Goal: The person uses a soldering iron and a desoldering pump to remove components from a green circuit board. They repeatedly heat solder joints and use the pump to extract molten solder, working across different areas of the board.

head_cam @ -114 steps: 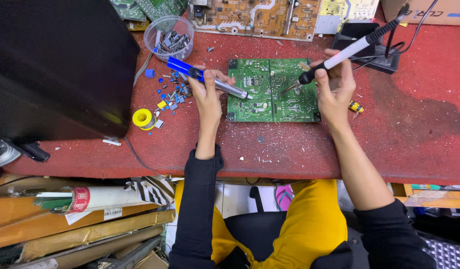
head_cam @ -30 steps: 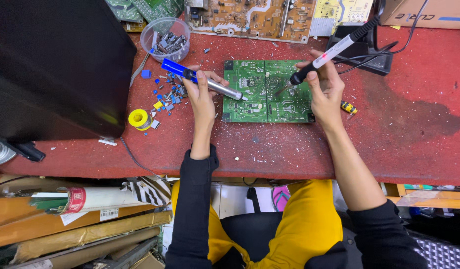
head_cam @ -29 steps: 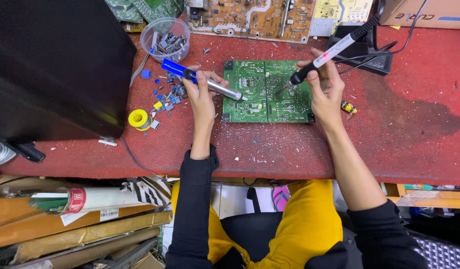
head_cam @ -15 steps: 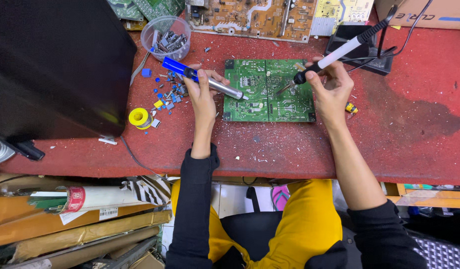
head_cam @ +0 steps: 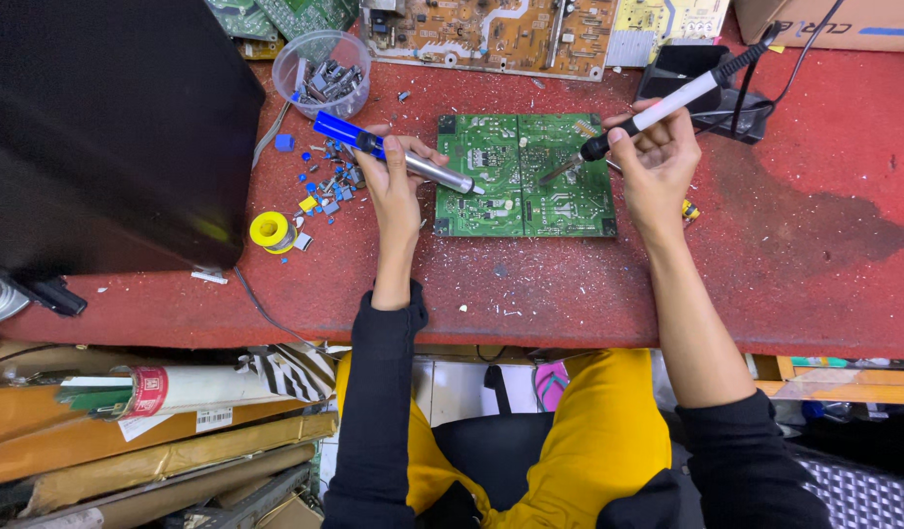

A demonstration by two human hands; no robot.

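The left hand is clenched around a desoldering pump with a blue plunger end and a silvery metal barrel, which runs slantwise through the fist. Its blue end sticks out up and to the left, and its nozzle reaches over the left edge of the green rectangular circuit board. The right hand grasps a pen-shaped soldering iron with a white handle and black grip between thumb and fingers. The iron slants down to the left, so its thin metal tip comes down on the board's right half, probably touching the surface, though the view is too small to be sure.

The board lies flat on the red, rough-surfaced workbench, between the two hands and partly under both tools. Its green face shows pale printed traces and many small solder points, with black squares at the corners.

Left of the left hand lie scattered small blue and grey components and a yellow spool of solder wire. A clear round plastic tub of grey parts stands near the bench's far edge.
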